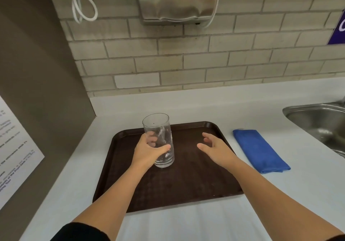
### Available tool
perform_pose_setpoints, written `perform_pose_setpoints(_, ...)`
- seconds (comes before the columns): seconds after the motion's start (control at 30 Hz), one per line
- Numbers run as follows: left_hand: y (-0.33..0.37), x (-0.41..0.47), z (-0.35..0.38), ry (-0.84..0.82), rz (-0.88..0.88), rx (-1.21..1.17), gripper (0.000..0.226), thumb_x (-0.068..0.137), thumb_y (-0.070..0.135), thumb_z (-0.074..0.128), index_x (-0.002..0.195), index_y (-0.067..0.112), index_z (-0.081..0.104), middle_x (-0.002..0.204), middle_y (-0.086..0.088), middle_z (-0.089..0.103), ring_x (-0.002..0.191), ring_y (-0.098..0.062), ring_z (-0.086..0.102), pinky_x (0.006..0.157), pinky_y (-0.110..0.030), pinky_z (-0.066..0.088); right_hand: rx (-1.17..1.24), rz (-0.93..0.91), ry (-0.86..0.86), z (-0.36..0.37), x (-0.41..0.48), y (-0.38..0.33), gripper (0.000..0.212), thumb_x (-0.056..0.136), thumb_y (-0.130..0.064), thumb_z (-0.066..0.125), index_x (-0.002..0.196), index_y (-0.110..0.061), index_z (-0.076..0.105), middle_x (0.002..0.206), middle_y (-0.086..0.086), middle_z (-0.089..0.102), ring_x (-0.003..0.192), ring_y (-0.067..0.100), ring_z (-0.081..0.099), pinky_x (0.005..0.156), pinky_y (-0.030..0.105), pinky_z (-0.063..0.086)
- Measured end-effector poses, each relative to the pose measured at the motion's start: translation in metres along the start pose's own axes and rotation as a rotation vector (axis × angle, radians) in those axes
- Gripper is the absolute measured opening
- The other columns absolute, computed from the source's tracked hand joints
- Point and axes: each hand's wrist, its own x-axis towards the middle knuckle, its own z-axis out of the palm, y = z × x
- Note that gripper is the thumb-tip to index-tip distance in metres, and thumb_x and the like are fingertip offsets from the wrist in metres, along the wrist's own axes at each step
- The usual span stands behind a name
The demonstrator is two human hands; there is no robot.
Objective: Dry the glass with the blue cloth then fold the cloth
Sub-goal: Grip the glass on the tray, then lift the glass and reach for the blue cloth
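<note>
Glass (pixel 158 140): upright on tray (pixel 196 184), toward its back-left corner | left hand (pixel 149 152): wrapped around glass's lower half | right hand (pixel 214 148): released, fingers spread, over tray just right of glass | blue cloth (pixel 259 150): folded on counter (pixel 280 194) beside tray's right edge | sink (pixel 317 121): counter's far right.

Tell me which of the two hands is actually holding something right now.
The left hand: it is wrapped around the glass over the brown tray. The right hand hovers open and empty beside it, not touching the blue cloth.
</note>
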Motion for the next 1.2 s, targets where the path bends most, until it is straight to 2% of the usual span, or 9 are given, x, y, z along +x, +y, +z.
perform_pose_setpoints(0.13,0.013,0.003,0.0,-0.037,-0.017,-0.158,0.064,0.074,0.018,0.075,0.131,0.016,0.046,0.113,-0.001,0.058,0.094,-0.011,0.056,0.068,-0.016,0.044,-0.001,-0.018,-0.005,-0.002,0.003,0.002,0.056,0.091,-0.032,0.048,0.142,-0.021,0.027,0.149,0.004,0.036,0.135,0.022,0.037,0.108,0.033,0.032)
perform_pose_setpoints(0.2,0.017,0.001,0.0,-0.076,-0.062,-0.286,0.056,0.078,0.017,0.071,0.13,0.016,0.048,0.11,-0.001,0.061,0.091,-0.011,0.059,0.076,-0.025,0.051,0.003,-0.03,-0.01,-0.002,0.005,0.003,0.056,0.091,-0.032,0.048,0.142,-0.022,0.027,0.149,0.004,0.036,0.135,0.021,0.037,0.108,0.033,0.032)
perform_pose_setpoints(0.33,0.02,-0.004,-0.004,-0.209,-0.156,-0.567,0.047,0.08,0.018,0.066,0.126,0.017,0.056,0.114,-0.008,0.064,0.109,-0.026,0.061,0.098,-0.049,0.048,0.022,-0.046,-0.023,-0.002,0.008,0.007,0.055,0.091,-0.032,0.048,0.142,-0.023,0.028,0.148,0.004,0.038,0.135,0.021,0.037,0.109,0.033,0.032)
perform_pose_setpoints(0.43,0.02,-0.006,-0.005,-0.278,-0.176,-0.734,0.053,0.072,0.024,0.067,0.123,0.013,0.055,0.105,-0.009,0.065,0.102,-0.027,0.062,0.093,-0.049,0.049,0.026,-0.051,-0.024,-0.002,0.009,0.008,0.055,0.091,-0.032,0.048,0.142,-0.022,0.029,0.148,0.004,0.038,0.135,0.022,0.037,0.109,0.034,0.031)
perform_pose_setpoints(0.5,0.021,-0.009,-0.005,-0.298,-0.175,-0.796,0.036,0.08,0.024,0.059,0.115,0.013,0.056,0.097,-0.007,0.067,0.093,-0.024,0.064,0.082,-0.044,0.053,0.027,-0.055,-0.024,-0.003,0.009,0.008,0.055,0.091,-0.032,0.047,0.142,-0.022,0.029,0.147,0.004,0.039,0.135,0.022,0.037,0.109,0.034,0.031)
perform_pose_setpoints(0.63,0.025,-0.017,-0.002,-0.261,-0.232,-0.85,0.025,0.091,0.033,0.046,0.098,0.016,0.063,0.076,0.0,0.073,0.072,-0.016,0.069,0.07,-0.035,0.054,0.036,-0.06,-0.023,-0.003,0.008,0.01,0.054,0.091,-0.032,0.047,0.141,-0.022,0.03,0.147,0.004,0.04,0.135,0.022,0.037,0.109,0.034,0.03)
perform_pose_setpoints(0.77,0.031,-0.023,-0.001,-0.212,-0.319,-0.947,0.032,0.087,0.041,0.047,0.095,0.015,0.063,0.091,-0.009,0.066,0.08,-0.022,0.063,0.074,-0.036,0.051,0.036,-0.064,-0.02,-0.002,0.008,0.011,0.054,0.091,-0.032,0.047,0.141,-0.022,0.03,0.147,0.005,0.04,0.134,0.022,0.038,0.109,0.035,0.03)
perform_pose_setpoints(0.93,0.027,-0.023,-0.001,-0.241,-0.331,-0.971,0.04,0.085,0.041,0.048,0.111,0.012,0.06,0.098,-0.011,0.065,0.083,-0.023,0.063,0.075,-0.037,0.051,0.029,-0.039,-0.021,-0.006,0.008,0.016,0.054,0.091,-0.032,0.047,0.141,-0.021,0.029,0.147,0.005,0.038,0.135,0.023,0.037,0.109,0.034,0.03)
perform_pose_setpoints(1.2,0.028,-0.019,0.009,-0.262,-0.294,-0.951,0.029,0.09,0.036,0.043,0.097,0.016,0.063,0.099,-0.008,0.064,0.089,-0.021,0.061,0.076,-0.037,0.049,-0.127,-0.008,0.048,-0.039,0.022,0.045,0.053,0.092,-0.025,0.048,0.141,-0.014,0.032,0.146,0.008,0.041,0.133,0.024,0.039,0.107,0.031,0.032)
